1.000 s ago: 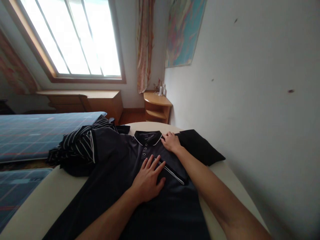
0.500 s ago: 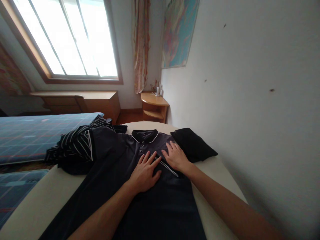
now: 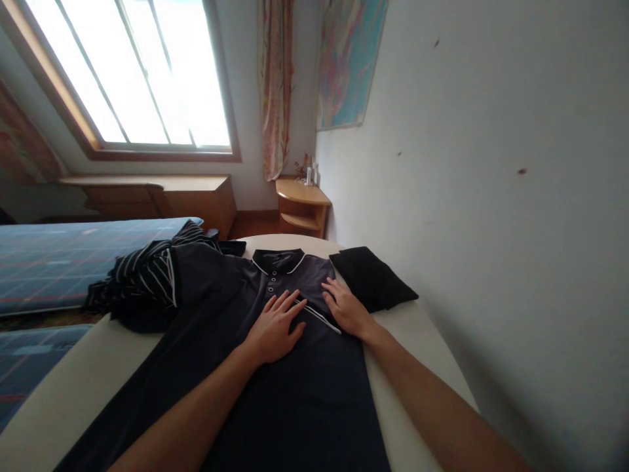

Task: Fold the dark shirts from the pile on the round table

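We have a dark polo shirt (image 3: 295, 400) laid front up on a cream table (image 3: 78, 387), its white-piped black collar (image 3: 289, 263) at the far end and its body running down toward us. Our left hand (image 3: 275, 328) rests palm down on the chest, just below the button placket (image 3: 273, 280), fingers extended and slightly spread, gripping nothing that we can see. Our right hand (image 3: 346, 311) lies at the shirt's right edge, fingers loosely stretched over the fabric near the shoulder; whether the fingertips pinch any cloth, we cannot tell. Between our hands, the white-trimmed edge of the right-side sleeve (image 3: 319, 316) slants across the front, folded inward, while the left-side sleeve (image 3: 194, 269) lies spread out against a heaped black-and-white striped garment (image 3: 147, 269). A folded black garment (image 3: 376, 275) sits beside the right shoulder. Beyond the table we see a blue plaid mattress (image 3: 73, 262) to the left, a wooden desk (image 3: 196, 183) under the bright window (image 3: 147, 78), and a wooden corner shelf (image 3: 302, 192).
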Demonstrator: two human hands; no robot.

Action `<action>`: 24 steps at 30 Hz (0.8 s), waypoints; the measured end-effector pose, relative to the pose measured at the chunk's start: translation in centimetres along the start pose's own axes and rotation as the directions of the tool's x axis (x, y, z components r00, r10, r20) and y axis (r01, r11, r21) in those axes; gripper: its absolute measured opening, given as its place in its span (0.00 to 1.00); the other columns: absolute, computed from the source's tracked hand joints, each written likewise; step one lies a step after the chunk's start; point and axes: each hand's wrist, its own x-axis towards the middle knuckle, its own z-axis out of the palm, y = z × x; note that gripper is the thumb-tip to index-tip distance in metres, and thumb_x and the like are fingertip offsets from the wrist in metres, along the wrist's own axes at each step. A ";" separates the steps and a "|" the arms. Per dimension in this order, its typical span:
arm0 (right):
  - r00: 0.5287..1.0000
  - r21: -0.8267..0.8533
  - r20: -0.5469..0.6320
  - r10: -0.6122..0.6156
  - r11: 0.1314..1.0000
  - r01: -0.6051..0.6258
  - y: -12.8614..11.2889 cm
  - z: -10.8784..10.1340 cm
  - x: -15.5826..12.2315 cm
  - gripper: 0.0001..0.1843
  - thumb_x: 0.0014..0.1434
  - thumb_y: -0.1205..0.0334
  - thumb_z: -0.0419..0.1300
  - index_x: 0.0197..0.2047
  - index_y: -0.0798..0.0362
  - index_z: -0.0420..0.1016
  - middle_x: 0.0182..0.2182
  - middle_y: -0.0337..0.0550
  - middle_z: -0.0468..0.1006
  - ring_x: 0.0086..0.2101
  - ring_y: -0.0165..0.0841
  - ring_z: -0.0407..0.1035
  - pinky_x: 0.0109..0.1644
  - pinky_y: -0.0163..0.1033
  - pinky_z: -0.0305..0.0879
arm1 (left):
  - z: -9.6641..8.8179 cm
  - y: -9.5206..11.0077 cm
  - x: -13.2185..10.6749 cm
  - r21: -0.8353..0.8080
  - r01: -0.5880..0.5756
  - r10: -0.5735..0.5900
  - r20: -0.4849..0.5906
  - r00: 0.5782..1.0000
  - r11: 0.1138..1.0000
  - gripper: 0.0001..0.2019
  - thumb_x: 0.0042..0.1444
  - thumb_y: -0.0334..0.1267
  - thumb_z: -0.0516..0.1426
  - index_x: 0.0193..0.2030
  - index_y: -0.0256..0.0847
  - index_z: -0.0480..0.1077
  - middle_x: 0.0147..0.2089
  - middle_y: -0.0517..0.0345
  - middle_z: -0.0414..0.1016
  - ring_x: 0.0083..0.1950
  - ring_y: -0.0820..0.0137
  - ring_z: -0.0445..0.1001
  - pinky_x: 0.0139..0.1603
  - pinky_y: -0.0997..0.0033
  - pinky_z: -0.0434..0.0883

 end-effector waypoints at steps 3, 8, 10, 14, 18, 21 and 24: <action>0.995 -0.066 -0.083 0.046 0.996 -0.052 -0.1 -1.3 -0.6 0.21 0.69 0.62 0.47 0.59 0.58 0.72 0.59 0.52 0.73 0.57 0.37 0.68 0.63 0.38 0.59 | 0.2 0.0 0.1 0.018 0.003 -0.003 0.009 1.000 1.000 0.26 0.67 0.47 0.50 0.71 0.50 0.57 0.76 0.56 0.50 0.76 0.57 0.48 0.73 0.47 0.49; 0.973 -0.309 -0.052 0.224 0.923 -0.229 -1.2 -3.0 -2.2 0.16 0.68 0.55 0.52 0.53 0.49 0.73 0.48 0.49 0.79 0.43 0.40 0.76 0.44 0.39 0.68 | 0.3 -0.1 0.4 0.058 -0.009 0.006 0.053 0.999 0.998 0.27 0.69 0.48 0.48 0.73 0.49 0.54 0.77 0.54 0.46 0.76 0.56 0.44 0.73 0.46 0.48; 0.967 -0.374 -0.036 0.252 0.894 -0.247 -1.6 -3.2 -2.7 0.16 0.67 0.53 0.53 0.53 0.49 0.73 0.47 0.50 0.79 0.41 0.42 0.77 0.40 0.39 0.68 | 0.2 -0.2 0.5 0.058 -0.025 0.021 0.071 0.997 0.998 0.27 0.69 0.49 0.47 0.73 0.48 0.54 0.77 0.54 0.46 0.76 0.57 0.43 0.73 0.46 0.47; 0.960 -0.406 -0.004 0.279 0.877 -0.257 -1.8 -3.1 -3.0 0.15 0.68 0.53 0.53 0.51 0.50 0.73 0.44 0.53 0.80 0.42 0.44 0.77 0.39 0.40 0.68 | 0.1 -0.6 0.6 0.030 -0.053 0.052 0.054 0.997 0.998 0.27 0.69 0.49 0.47 0.72 0.48 0.55 0.76 0.54 0.48 0.76 0.58 0.45 0.73 0.48 0.48; 0.951 -0.420 0.019 0.308 0.866 -0.272 -1.4 -2.8 -2.9 0.15 0.69 0.54 0.51 0.52 0.51 0.72 0.40 0.53 0.82 0.40 0.46 0.78 0.39 0.41 0.68 | -0.4 -1.3 0.5 0.016 -0.026 0.027 -0.060 0.998 1.000 0.26 0.68 0.45 0.49 0.71 0.46 0.59 0.74 0.53 0.55 0.75 0.58 0.50 0.73 0.49 0.51; 0.945 -0.357 -0.010 0.326 0.882 -0.308 -0.9 -2.6 -2.8 0.17 0.68 0.51 0.53 0.53 0.49 0.72 0.38 0.52 0.82 0.39 0.46 0.78 0.38 0.41 0.67 | -1.0 -1.7 0.3 0.023 -0.023 0.025 -0.113 0.993 0.999 0.27 0.67 0.44 0.50 0.71 0.46 0.57 0.74 0.52 0.55 0.75 0.56 0.50 0.73 0.46 0.52; 0.942 -0.125 -0.040 0.334 0.933 -0.336 -0.3 -2.6 -2.7 0.18 0.64 0.47 0.57 0.52 0.47 0.73 0.32 0.45 0.80 0.34 0.42 0.77 0.36 0.39 0.65 | -1.5 -1.4 0.1 -0.006 -0.093 0.092 -0.121 0.988 0.996 0.27 0.66 0.42 0.51 0.72 0.47 0.56 0.75 0.52 0.52 0.74 0.55 0.51 0.72 0.48 0.54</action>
